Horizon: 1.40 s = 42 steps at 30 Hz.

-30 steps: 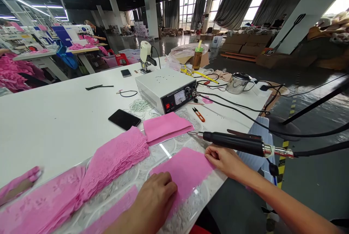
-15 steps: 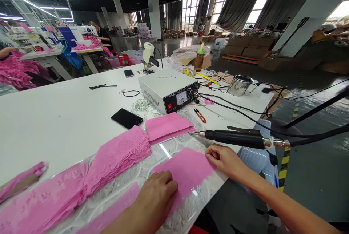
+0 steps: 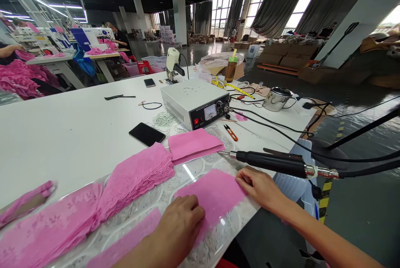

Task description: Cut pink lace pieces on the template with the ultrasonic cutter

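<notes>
A thin pink fabric piece lies flat on the clear-covered, marble-patterned mat. My left hand rests on its left part with curled fingers pressed together; the fingertips are hidden. At the right corner, my right hand pinches the fabric's edge between thumb and fingers. Just beyond that hand lies a black handheld tool with a metal tip and a cable, its tip touching or close to a folded pink fabric stack. Pink scalloped lace is piled to the left, and a pink strip runs beneath my left forearm.
Behind the fabric stands a control box with a dial and red switch. Near it are a black phone, orange thread snips and a lidded glass cup. Plastic bins stand beyond the table's right edge.
The view has shifted slightly, and the black tool sits a little farther right in the picture. Both hands keep their places on the pink fabric.
</notes>
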{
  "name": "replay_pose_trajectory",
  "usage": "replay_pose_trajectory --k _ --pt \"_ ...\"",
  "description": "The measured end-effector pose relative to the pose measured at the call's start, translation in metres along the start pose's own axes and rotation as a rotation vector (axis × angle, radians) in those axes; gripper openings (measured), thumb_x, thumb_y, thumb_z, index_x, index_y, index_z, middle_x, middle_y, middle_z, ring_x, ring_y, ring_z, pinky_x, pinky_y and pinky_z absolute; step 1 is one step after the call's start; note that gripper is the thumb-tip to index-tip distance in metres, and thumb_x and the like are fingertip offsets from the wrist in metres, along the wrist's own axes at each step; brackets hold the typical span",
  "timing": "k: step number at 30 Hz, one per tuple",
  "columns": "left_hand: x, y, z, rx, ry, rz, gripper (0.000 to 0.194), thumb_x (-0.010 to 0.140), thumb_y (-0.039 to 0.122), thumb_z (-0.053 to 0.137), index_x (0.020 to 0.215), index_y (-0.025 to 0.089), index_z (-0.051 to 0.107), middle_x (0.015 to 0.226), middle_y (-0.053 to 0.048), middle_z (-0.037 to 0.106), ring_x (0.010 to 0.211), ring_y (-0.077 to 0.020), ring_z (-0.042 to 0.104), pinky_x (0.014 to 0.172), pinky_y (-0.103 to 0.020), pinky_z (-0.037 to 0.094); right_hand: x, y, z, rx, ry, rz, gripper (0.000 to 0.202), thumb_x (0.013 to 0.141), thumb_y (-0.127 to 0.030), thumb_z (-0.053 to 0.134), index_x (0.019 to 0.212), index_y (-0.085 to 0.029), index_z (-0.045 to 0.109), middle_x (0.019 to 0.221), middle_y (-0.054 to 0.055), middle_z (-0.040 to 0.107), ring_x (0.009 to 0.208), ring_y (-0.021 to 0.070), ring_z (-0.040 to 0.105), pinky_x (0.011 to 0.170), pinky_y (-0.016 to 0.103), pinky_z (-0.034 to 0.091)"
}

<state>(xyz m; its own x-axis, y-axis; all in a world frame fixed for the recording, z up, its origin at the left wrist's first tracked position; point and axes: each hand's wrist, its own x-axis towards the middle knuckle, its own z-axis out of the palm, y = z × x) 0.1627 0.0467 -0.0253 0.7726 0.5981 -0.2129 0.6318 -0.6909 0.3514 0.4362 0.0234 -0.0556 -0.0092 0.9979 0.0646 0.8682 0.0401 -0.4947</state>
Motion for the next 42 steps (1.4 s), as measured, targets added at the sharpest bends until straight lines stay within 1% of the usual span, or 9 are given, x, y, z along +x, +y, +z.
replay_pose_trajectory --k 5,9,14,20,26,30,35,38,42 --pt "-0.001 0.000 -0.002 0.005 -0.010 -0.013 0.019 0.091 0.009 0.051 0.088 0.017 0.068 0.094 -0.006 0.065 0.083 -0.0226 0.063 0.077 -0.038 0.051 0.003 -0.001 0.000 0.003 -0.027 0.013 0.016 0.082 -0.025 0.047 0.067 -0.022 0.052 0.060 -0.002 0.052 0.056 0.0140 0.047 0.056 0.026 0.033" --pt "-0.002 0.001 -0.002 0.004 -0.019 -0.013 0.019 0.090 0.008 0.052 0.088 0.017 0.068 0.095 -0.006 0.065 0.084 -0.0226 0.063 0.078 -0.038 0.051 0.000 -0.002 0.001 0.007 -0.035 0.024 0.018 0.083 -0.028 0.046 0.067 -0.022 0.050 0.060 -0.002 0.053 0.056 0.0142 0.047 0.056 0.027 0.033" --pt "-0.001 0.002 -0.003 0.005 -0.033 -0.017 0.019 0.091 0.009 0.052 0.088 0.017 0.068 0.095 -0.006 0.065 0.084 -0.0224 0.063 0.078 -0.037 0.051 -0.002 -0.002 -0.002 0.005 -0.031 0.057 0.019 0.086 -0.031 0.043 0.075 -0.022 0.057 0.062 0.000 0.054 0.058 0.0159 0.050 0.058 0.029 0.036" --pt "-0.001 0.003 -0.003 0.014 -0.029 -0.020 0.019 0.092 0.010 0.052 0.087 0.017 0.068 0.095 -0.006 0.065 0.082 -0.0212 0.062 0.077 -0.036 0.051 0.004 -0.002 -0.003 0.021 -0.054 0.076 0.012 0.079 -0.024 0.048 0.068 -0.022 0.054 0.061 -0.002 0.054 0.057 0.0147 0.050 0.056 0.027 0.036" --pt "-0.001 0.000 0.000 0.018 -0.014 -0.006 0.018 0.092 0.010 0.051 0.088 0.018 0.067 0.095 -0.005 0.065 0.084 -0.0204 0.061 0.079 -0.035 0.050 0.008 -0.001 0.000 0.021 -0.026 0.068 0.010 0.072 -0.019 0.050 0.063 -0.021 0.052 0.058 -0.002 0.053 0.055 0.0131 0.048 0.054 0.025 0.035" --pt "-0.001 0.000 0.000 0.021 0.007 0.002 0.018 0.091 0.009 0.051 0.088 0.018 0.067 0.095 -0.004 0.065 0.082 -0.0193 0.061 0.077 -0.033 0.050 0.006 -0.001 0.000 0.018 0.005 0.020 0.009 0.072 -0.018 0.050 0.064 -0.021 0.053 0.057 -0.003 0.052 0.053 0.0124 0.047 0.052 0.025 0.036" --pt "-0.002 0.001 -0.001 0.015 -0.003 0.002 0.019 0.090 0.008 0.051 0.087 0.018 0.067 0.094 -0.005 0.065 0.082 -0.0199 0.061 0.077 -0.034 0.049 -0.001 -0.002 0.000 0.008 0.072 -0.104 0.011 0.077 -0.017 0.047 0.070 -0.022 0.053 0.065 0.000 0.057 0.058 0.0139 0.050 0.056 0.027 0.040" --pt "-0.001 0.002 -0.006 0.004 -0.017 0.000 0.017 0.090 0.011 0.052 0.085 0.018 0.067 0.092 -0.005 0.065 0.081 -0.0203 0.062 0.076 -0.034 0.049 -0.005 -0.005 -0.002 0.001 0.090 -0.175 0.012 0.083 -0.018 0.046 0.074 -0.022 0.053 0.072 0.003 0.059 0.062 0.0154 0.053 0.059 0.029 0.043" --pt "0.005 0.005 -0.018 -0.096 0.029 -0.002 0.021 0.091 0.010 0.049 0.084 0.017 0.068 0.092 -0.006 0.066 0.083 -0.0217 0.063 0.077 -0.034 0.048 -0.010 -0.013 -0.005 -0.010 0.095 -0.259 0.013 0.088 -0.021 0.045 0.078 -0.023 0.052 0.081 0.006 0.062 0.074 0.0197 0.058 0.067 0.033 0.047"
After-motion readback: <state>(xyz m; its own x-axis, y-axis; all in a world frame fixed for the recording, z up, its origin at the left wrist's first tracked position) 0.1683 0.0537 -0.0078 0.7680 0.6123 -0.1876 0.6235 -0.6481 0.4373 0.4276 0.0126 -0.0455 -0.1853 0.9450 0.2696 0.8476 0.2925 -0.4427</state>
